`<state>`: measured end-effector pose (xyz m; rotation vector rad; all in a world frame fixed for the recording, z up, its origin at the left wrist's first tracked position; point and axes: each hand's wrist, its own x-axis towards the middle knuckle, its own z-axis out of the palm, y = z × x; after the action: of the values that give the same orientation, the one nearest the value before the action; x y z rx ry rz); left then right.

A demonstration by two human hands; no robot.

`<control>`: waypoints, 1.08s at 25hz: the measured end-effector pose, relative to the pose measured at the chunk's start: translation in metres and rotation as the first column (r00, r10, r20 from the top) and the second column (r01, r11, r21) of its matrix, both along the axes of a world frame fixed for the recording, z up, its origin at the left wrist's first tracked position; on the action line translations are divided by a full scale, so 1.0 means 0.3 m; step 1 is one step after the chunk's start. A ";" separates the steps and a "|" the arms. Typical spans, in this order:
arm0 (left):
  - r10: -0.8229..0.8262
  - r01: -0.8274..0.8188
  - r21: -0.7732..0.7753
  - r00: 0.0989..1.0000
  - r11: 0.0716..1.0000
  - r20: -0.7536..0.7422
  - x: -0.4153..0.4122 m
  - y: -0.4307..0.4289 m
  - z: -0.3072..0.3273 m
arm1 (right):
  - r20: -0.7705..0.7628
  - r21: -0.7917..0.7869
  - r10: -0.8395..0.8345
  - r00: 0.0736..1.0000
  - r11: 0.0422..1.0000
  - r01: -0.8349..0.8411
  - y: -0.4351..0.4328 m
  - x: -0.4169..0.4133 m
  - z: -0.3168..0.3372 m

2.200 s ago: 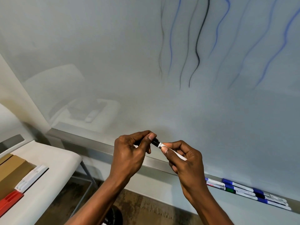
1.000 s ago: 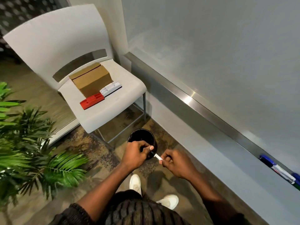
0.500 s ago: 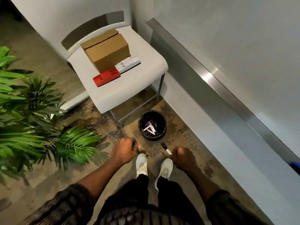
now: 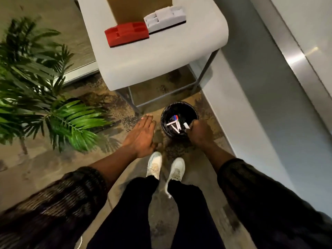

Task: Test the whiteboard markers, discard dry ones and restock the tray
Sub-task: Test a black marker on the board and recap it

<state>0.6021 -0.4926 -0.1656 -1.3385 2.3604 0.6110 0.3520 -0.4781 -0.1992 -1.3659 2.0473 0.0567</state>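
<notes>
- The right hand (image 4: 200, 133) sits just right of centre, over the near right edge of the black bin (image 4: 163, 121). Its fingers are curled round a marker (image 4: 186, 125), whose white end pokes out over the bin's opening.
- Inside the bin lie several discarded markers (image 4: 175, 121) – white barrels, with red, blue and green caps showing.
- The left hand (image 4: 142, 136) hovers left of the bin, palm down, fingers straight and together, holding nothing.
- At the top centre a white chair (image 4: 161, 56) carries a red eraser (image 4: 126, 34), a white eraser (image 4: 165, 19) beside it and a cardboard box (image 4: 136, 8) behind both.
- A green plant (image 4: 36, 87) fills the left side.
- A metal ledge (image 4: 301, 69) runs down the upper right – no markers show on this stretch.
- White shoes (image 4: 154, 165) stand below the bin, at centre.
</notes>
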 end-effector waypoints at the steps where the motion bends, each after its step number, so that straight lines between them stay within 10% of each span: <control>1: 0.015 -0.015 -0.006 1.000 1.000 -0.011 -0.002 -0.007 -0.041 | -0.011 0.001 0.016 1.000 1.000 -0.016 -0.031 -0.002 -0.036; 13: 0.049 -0.052 -0.017 0.993 0.999 -0.109 0.017 0.034 -0.222 | -0.074 0.065 0.254 0.965 0.966 -0.249 0.078 0.038 -0.263; 27: -0.055 0.057 -0.136 0.998 0.989 0.017 -0.006 0.048 0.264 | -0.007 -0.103 0.273 0.962 0.957 -0.273 0.170 0.111 0.265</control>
<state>0.6003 -0.4783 -0.0865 -1.3228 2.4590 0.4298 0.3854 -0.4272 -0.1196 -1.7042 1.8643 0.0672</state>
